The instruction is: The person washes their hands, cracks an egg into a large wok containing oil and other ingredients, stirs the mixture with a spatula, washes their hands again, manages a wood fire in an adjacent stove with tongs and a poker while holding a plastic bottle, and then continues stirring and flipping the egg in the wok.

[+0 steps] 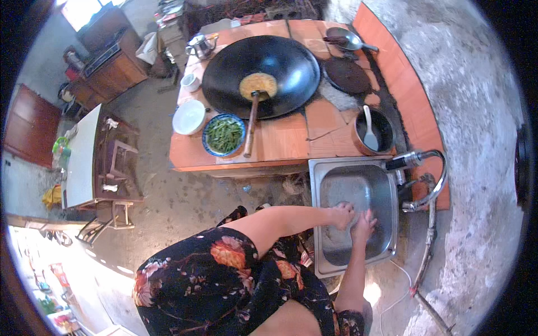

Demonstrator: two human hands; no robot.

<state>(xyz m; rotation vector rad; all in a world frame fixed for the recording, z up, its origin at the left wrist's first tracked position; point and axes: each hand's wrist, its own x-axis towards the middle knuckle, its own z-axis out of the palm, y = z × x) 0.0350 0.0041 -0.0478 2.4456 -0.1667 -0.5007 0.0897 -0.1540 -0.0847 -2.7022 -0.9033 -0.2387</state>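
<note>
Left hand (341,216) and right hand (364,225) are held close together, low over the basin of the stainless-steel sink (348,182); fingers are partly curled, but whether contact is made, or anything small is gripped between them, cannot be told. The sink itself, taken as the thing being worked at, is set against the near edge of the orange-tiled stove counter (280,143), with the black-and-chrome faucet (404,161) mounted at its right side. Running water can't be confirmed. Step in hand is judged to be hand rinsing, or rinsing of something small. For the next move, the hands would probably need to be lifted clear of the sink and shaken off, so that drips aren't carried to the wok. Beyond the sink and to its left, the black wok (288,61) is seen with yellowish food (259,84) and a wooden-handled turner (253,124) in it; farther left of the sink, cut greens (225,136) are held in a blue-rimmed bowl (204,136). Just past the sink's far edge, a white ladle (370,139) is left in a dark pot (384,130).
</note>
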